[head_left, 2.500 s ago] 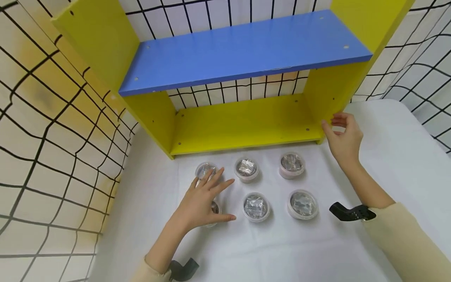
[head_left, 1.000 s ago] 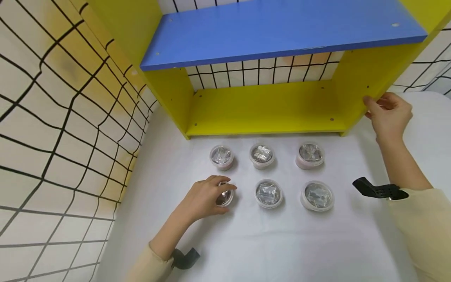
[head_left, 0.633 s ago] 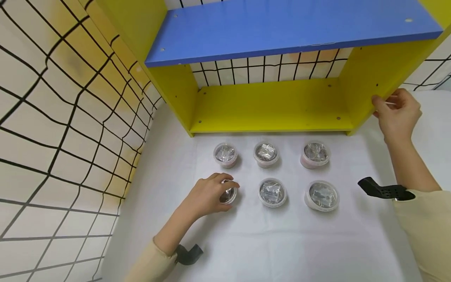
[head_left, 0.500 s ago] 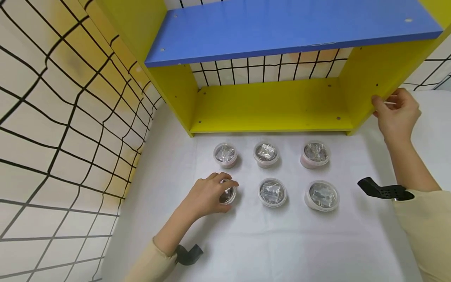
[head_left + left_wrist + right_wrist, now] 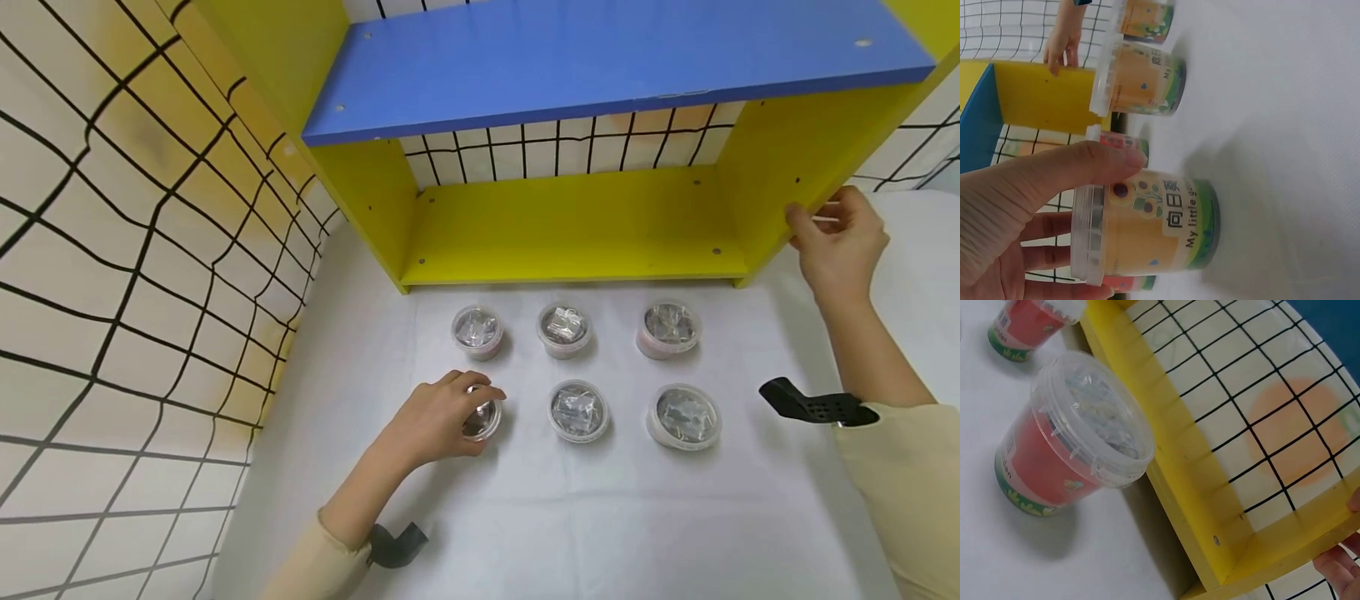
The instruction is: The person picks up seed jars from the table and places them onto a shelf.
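Note:
My left hand (image 5: 435, 421) grips the front-left plastic cup (image 5: 1160, 228), thumb on one side and fingers round the other, near its clear lid (image 5: 1088, 231). The cup stands upright on the white tablecloth and has an orange label with sunflowers and the words "My little". At the right, my right hand (image 5: 840, 250) holds the edge of the side panel (image 5: 757, 200) of a yellow shelf unit with a blue shelf (image 5: 600, 67). In the right wrist view only some fingers (image 5: 1335, 569) show, at the yellow board's edge.
Several more lidded cups stand in two rows before the shelf: a back-left cup (image 5: 477, 332), a back-middle cup (image 5: 564, 328), a back-right cup (image 5: 667, 328), a front-middle cup (image 5: 577, 411) and a front-right cup (image 5: 684, 417). Black-lined grid walls (image 5: 150, 333) rise left and behind.
Since the earliest frame, my left hand has come down from over the left cups and closed round the front-left one. My right hand stays at the shelf panel. The head view has shifted.

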The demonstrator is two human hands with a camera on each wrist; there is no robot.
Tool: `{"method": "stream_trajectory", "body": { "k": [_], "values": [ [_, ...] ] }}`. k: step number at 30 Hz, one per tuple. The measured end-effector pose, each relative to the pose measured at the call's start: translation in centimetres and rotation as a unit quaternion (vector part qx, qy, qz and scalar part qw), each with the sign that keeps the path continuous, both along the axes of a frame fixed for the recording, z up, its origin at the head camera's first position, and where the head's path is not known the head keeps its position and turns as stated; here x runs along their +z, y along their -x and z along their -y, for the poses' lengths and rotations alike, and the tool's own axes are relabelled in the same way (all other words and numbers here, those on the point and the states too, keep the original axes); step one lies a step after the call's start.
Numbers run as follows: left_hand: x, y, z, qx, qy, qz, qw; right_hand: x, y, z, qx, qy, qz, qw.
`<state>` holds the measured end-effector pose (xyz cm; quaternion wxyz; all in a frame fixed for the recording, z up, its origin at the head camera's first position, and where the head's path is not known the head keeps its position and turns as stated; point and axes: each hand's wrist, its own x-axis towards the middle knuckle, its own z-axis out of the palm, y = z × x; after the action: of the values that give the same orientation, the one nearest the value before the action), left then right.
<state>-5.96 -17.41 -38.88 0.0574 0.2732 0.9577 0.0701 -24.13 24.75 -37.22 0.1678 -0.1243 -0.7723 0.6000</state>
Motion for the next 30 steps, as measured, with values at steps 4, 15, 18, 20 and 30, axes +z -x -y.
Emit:
{"method": "stream_trajectory", "body": {
  "k": [4, 15, 18, 20, 30],
  "values": [
    [1.1, -0.2, -0.1, -0.007, -0.016, 0.009, 0.9998, 0.1, -0.1, 0.1, 0.003, -0.003, 0.007, 1.0],
    [7.8, 0.6, 0.4, -0.046, -0.056, -0.003, 0.9974, 0.3, -0.3, 0.2, 0.013, -0.012, 0.016, 1.0],
    [10.3, 1.3, 0.8, -0.064, -0.057, -0.003, 0.9963, 0.2, -0.4, 0.2, 0.01, -0.011, 0.015, 1.0],
    [12.0, 1.9, 1.1, -0.077, -0.059, -0.003, 0.9953, 0.2, -0.5, 0.2, 0.007, -0.014, 0.015, 1.0],
    [20.3, 5.0, 3.4, -0.061, -0.09, -0.008, 0.994, -0.4, -0.5, 0.7, 0.008, -0.043, 0.016, 0.999]
  ]
}}
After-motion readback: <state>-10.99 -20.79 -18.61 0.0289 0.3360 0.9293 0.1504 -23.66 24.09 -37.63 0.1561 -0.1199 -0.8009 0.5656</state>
